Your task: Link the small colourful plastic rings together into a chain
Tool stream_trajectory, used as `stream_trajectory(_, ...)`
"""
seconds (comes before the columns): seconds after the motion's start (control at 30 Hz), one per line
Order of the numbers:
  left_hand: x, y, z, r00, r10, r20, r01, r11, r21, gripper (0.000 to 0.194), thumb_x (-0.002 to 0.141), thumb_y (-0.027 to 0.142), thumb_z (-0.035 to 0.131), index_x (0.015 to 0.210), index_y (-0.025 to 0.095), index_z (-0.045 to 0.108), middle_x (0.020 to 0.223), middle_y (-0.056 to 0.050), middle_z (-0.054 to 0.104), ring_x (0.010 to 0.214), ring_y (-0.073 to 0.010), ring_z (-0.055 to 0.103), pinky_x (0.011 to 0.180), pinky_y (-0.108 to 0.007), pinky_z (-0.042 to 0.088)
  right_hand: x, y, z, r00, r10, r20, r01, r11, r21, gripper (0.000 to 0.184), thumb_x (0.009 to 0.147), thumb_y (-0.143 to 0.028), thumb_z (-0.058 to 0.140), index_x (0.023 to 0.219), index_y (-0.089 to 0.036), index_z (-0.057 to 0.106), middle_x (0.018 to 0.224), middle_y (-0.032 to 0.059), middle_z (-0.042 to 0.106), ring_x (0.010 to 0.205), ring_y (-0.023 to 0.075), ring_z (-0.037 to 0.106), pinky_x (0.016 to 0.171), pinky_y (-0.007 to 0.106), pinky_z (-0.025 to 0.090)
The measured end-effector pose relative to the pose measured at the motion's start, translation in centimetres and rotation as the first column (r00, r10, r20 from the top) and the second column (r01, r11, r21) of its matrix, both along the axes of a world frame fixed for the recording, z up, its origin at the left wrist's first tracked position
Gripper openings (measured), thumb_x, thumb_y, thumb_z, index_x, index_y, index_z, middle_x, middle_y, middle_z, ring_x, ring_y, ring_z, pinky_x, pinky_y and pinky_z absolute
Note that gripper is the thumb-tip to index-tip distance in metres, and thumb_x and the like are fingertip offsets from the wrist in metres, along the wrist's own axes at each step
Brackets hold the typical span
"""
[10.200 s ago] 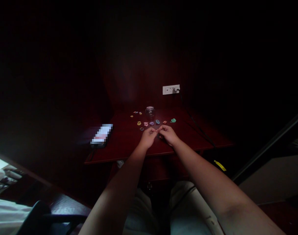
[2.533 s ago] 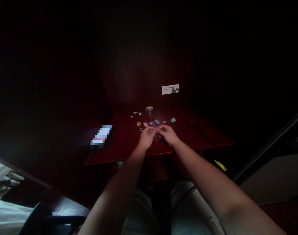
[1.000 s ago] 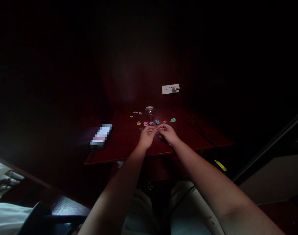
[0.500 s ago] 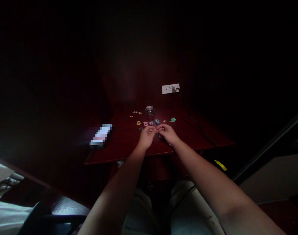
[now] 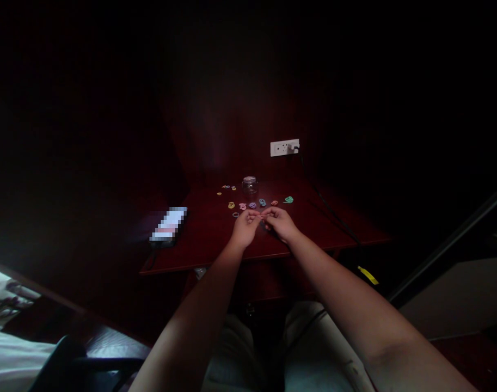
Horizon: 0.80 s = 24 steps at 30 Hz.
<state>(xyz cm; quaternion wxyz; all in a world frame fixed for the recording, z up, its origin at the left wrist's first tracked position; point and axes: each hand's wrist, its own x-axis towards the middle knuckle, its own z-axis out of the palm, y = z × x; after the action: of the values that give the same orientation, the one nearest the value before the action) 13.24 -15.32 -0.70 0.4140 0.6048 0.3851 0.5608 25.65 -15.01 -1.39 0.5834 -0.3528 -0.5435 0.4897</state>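
Note:
My left hand and my right hand meet fingertip to fingertip above the desk. Both are closed in a pinch on a small pinkish elastic band, mostly hidden by the fingers. Just beyond them runs a row of little band piles: yellow, pink, purple, blue, coral and green. A single pale band lies left of my left hand. Behind the row stands a clear lidded jar.
Several loose bands lie at the back left of the dark red desk. A phone rests near the left edge. At the back, a wall socket holds a plug, whose black cable trails along the right side.
The fingertips have drawn slightly closer around the pinkish band, so less of it shows. Nothing else on the desk has moved.

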Motion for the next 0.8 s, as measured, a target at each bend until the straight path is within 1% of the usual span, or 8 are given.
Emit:
stream_trajectory(0.3, 0.03, -0.01, -0.03, 1.0, -0.015, -0.005, 0.015, 1.0, -0.003, 0.005, 0.07, 0.016, 0.058, 0.073, 0.012, 0.056, 0.067, -0.002, 0.061, 0.061, -0.0101, 0.056, 0.061, -0.023, 0.042, 0.0, 0.19, -0.11, 1.0, -0.005, 0.004, 0.005, 1.0, 0.003, 0.012, 0.062, -0.024, 0.058, 0.069, -0.015, 0.053, 0.049, -0.006, 0.051, 0.038, 0.0053, 0.045, 0.039, 0.017, 0.031)
stream_trajectory(0.8, -0.02, 0.0, -0.02, 0.999, -0.033, -0.004, 0.033, 0.999, -0.004, 0.005, 0.07, 0.014, 0.058, 0.074, 0.012, 0.057, 0.065, -0.001, 0.061, 0.059, -0.0097, 0.055, 0.062, -0.023, 0.042, 0.02, -0.05, 0.1, 1.0, -0.008, 0.023, 0.008, 1.0, 0.004, 0.011, 0.062, -0.023, 0.058, 0.068, -0.015, 0.053, 0.048, -0.0057, 0.051, 0.038, 0.0057, 0.045, 0.039, 0.018, 0.031)
